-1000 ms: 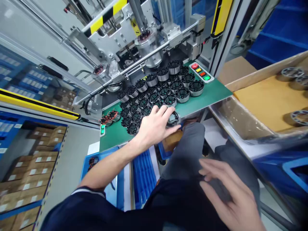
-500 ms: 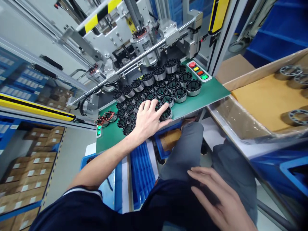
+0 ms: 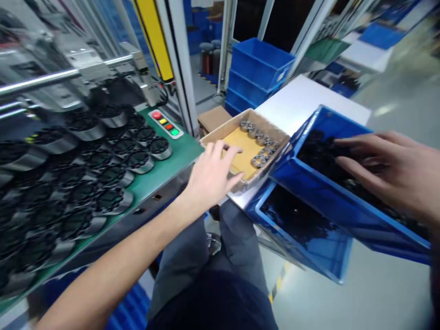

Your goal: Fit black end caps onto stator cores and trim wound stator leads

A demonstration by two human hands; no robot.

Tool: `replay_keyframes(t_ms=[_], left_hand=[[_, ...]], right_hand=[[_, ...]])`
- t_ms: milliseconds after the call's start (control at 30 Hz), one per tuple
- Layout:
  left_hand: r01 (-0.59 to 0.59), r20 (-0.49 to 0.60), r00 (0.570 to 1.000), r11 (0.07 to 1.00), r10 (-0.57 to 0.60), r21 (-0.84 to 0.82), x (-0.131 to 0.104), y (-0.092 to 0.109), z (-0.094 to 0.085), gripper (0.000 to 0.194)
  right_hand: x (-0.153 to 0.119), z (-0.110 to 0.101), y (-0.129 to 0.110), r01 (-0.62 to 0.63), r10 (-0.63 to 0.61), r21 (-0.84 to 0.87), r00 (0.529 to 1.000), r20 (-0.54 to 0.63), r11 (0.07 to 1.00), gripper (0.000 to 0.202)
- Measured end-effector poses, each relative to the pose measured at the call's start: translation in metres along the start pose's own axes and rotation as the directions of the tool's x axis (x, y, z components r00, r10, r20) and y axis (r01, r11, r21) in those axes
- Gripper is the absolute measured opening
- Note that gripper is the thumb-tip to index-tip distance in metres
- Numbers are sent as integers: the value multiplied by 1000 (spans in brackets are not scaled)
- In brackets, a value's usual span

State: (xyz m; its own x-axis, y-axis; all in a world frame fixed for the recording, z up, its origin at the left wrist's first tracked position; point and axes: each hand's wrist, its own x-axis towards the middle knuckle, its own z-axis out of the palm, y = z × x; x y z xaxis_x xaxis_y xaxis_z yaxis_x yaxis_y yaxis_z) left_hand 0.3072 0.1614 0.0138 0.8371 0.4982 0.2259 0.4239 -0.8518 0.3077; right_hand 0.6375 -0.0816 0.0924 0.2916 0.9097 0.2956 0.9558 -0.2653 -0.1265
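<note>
My left hand point(image 3: 213, 172) is stretched out in front of the near side of a cardboard box point(image 3: 216, 133), fingers apart and nothing in them. Inside that box, bare metal stator cores point(image 3: 260, 160) lie on yellow-brown card. At the right, my right hand point(image 3: 392, 165) hangs over a blue bin point(image 3: 343, 206) of small black plastic parts point(image 3: 318, 151). Its fingers and thumb are apart, with nothing seen between them; whether the fingertips touch the parts I cannot tell. Rows of stators with black insulators point(image 3: 112, 199) cover much of the green worktop point(image 3: 185, 153) at the left.
A button panel point(image 3: 165, 123) sits at the worktop's corner, beside an upright with a yellow guard point(image 3: 156, 41). Below the right-hand bin is another blue bin point(image 3: 309, 250) with black parts. Stacked blue crates point(image 3: 257, 66) stand behind the box. A machine rail point(image 3: 65, 80) crosses the upper left.
The view has swung right from the machine toward the box and bins. My left hand has left the stators on the worktop; my right hand has gone from my lap to over the blue bin.
</note>
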Motion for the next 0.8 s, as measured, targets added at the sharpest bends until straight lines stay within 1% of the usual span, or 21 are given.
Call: replay_keyframes(t_ms=[33,67,100,167,200,267,300,367,467,567,633,700,733,800], left_hand=[[-8,114,993,1000,10,-21,31,7,19,57],[-9,230,973,999,17,-36,61,13,38,61],[-26,296,954,998,41,-54,88,18,58,66],[-37,404,913,997,59,-64,133,25,95,76],[-39,449,891,997,64,-64,151,27,112,78],[-39,527,847,997,67,-64,177,29,141,75],[-40,557,827,997,73,-70,187,28,153,70],[-39,599,796,995,88,-95,201,26,169,60],[0,625,774,988,96,-152,213,21,182,53],[97,620,781,966,76,-241,217,15,187,49],[201,615,787,922,49,-330,214,9,185,45],[322,600,800,834,14,-449,205,2,179,40],[379,585,811,767,-4,-519,199,-2,174,39],[460,544,838,590,-42,-663,183,-6,159,40]], right_hand=[[13,5,20,13,-8,-87,998,56,996,59],[24,13,37,14,-2,-110,994,110,994,66],[33,24,50,24,-4,-113,985,174,993,67],[43,45,66,46,-18,-87,956,293,995,66],[45,54,69,49,-21,-75,940,340,996,65],[44,65,70,35,-9,-58,916,402,998,64],[41,68,69,20,2,-50,907,420,999,65],[36,71,67,-9,23,-34,895,446,999,70],[31,75,66,-45,51,-23,896,442,999,76],[32,79,64,-69,61,0,889,453,998,66],[34,79,62,-87,69,15,881,468,996,61],[35,76,60,-104,78,31,883,463,994,63],[35,73,59,-110,78,46,887,455,993,63],[34,68,58,-126,77,84,897,435,988,52]])
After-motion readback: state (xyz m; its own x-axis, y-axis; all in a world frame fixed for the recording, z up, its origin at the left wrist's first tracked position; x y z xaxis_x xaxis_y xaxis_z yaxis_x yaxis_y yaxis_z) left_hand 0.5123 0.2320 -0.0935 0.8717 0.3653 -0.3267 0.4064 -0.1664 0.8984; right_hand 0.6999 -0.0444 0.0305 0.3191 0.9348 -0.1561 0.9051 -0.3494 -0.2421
